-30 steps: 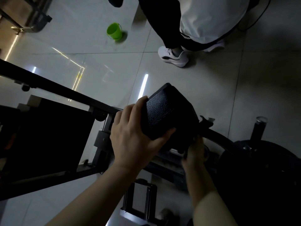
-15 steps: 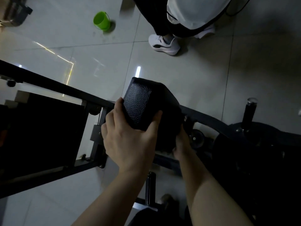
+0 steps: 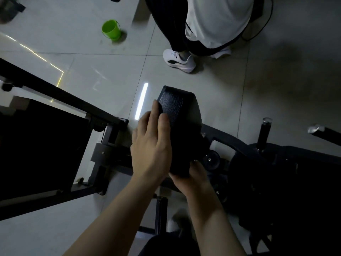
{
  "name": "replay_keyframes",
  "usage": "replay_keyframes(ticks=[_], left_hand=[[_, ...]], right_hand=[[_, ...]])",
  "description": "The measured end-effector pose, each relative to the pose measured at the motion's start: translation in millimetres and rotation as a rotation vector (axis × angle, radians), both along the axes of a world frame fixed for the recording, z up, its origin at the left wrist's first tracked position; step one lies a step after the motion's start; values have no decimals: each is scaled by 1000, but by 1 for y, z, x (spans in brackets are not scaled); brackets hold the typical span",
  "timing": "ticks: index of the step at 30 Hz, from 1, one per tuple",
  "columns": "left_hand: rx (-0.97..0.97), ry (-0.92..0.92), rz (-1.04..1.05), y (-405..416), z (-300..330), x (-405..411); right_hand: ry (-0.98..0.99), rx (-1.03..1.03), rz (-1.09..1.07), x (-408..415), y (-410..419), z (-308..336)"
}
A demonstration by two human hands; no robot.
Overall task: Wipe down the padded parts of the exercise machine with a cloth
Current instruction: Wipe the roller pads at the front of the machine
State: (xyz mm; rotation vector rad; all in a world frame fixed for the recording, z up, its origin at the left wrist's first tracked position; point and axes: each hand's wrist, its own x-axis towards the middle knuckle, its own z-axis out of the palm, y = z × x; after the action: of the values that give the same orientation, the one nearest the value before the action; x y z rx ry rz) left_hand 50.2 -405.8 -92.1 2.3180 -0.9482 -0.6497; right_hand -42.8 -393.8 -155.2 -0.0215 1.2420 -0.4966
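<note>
At the frame's centre the left hand [image 3: 150, 150] lies flat and open-fingered on the black pad [image 3: 180, 126] while the right hand [image 3: 191, 175] cups its lower end, no cloth visible, so bare palms may just smear it.

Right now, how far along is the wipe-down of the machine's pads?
Done: nothing can be confirmed; no pad looks visibly wiped in this dim view. In hand: the black padded block, with the left hand flat on its side and the right hand under its lower end. No cloth is visible. Left: apparently the large dark pad on the left, which nobody is touching.
</note>
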Motion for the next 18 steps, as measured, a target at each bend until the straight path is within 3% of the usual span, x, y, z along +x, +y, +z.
replay_keyframes(ticks=[2, 5, 9, 11, 13, 16, 18], left_hand=[[-31, 216, -58, 2, 6, 12], [-22, 541, -45, 6, 22, 30], [-76, 778, 5, 13, 39, 41], [-68, 863, 12, 18, 41, 51], [-76, 965, 37, 24, 40, 60], [-135, 1095, 100, 29, 30, 63], [-172, 1132, 126, 31, 21, 63]], right_hand=[[-294, 219, -229, 4, 2, 9], [-303, 250, -216, 2, -5, 58], [-288, 3, -305, -6, -8, 116], [-216, -245, -306, -8, -18, 139], [45, -587, -134, -3, -25, 141], [688, -1158, 407, 15, -15, 109], [930, -1472, 728, 26, 8, 68]])
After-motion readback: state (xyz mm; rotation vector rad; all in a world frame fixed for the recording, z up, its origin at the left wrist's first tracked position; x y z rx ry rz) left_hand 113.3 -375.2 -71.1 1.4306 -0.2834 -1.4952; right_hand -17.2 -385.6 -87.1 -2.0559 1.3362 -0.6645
